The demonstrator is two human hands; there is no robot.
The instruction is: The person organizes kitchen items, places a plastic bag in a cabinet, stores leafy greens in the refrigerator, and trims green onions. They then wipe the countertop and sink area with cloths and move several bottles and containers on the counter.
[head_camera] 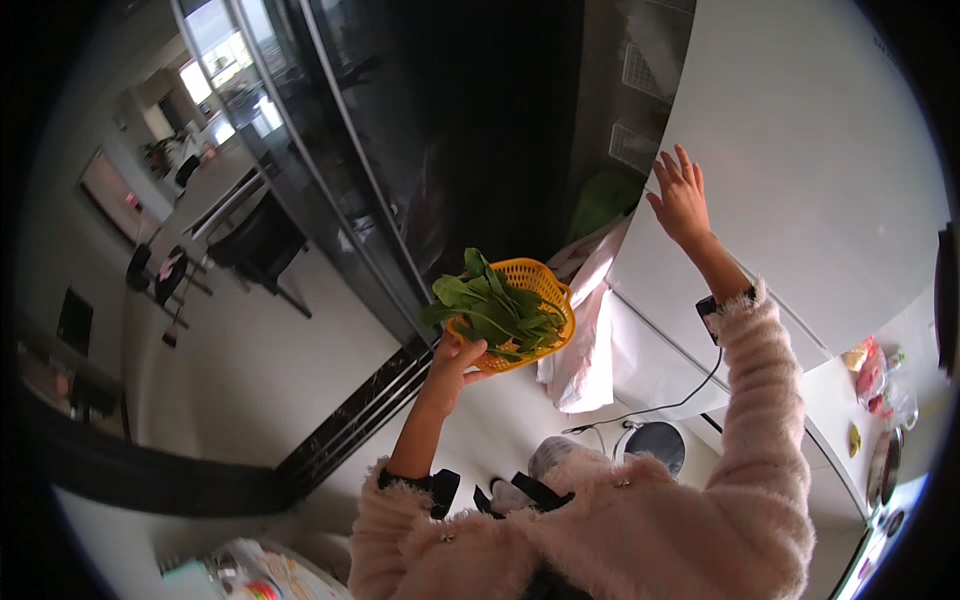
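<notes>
My left hand (451, 369) grips the rim of a yellow-orange perforated plastic basket (534, 276) with the thumb over the edge. Green leafy vegetables (491, 307) fill the basket, and some leaves stick out past its rim on the left. At the upper right my right hand (681, 196) lies against the left edge of a smooth pale door panel (795, 150), which looks like a refrigerator's. Its fingers are spread and hold nothing. Below that panel, a dark seam separates it from a lower panel (652, 349).
Glass sliding doors (337, 150) with a dark floor track (352, 416) stand on the left; chairs (259, 244) are beyond them. Pale cloth (589, 360) hangs beside the lower panel. A black cable (667, 407) runs from my right wrist; a round dark object (656, 448) is near the floor. Bagged items (874, 375) sit on a counter.
</notes>
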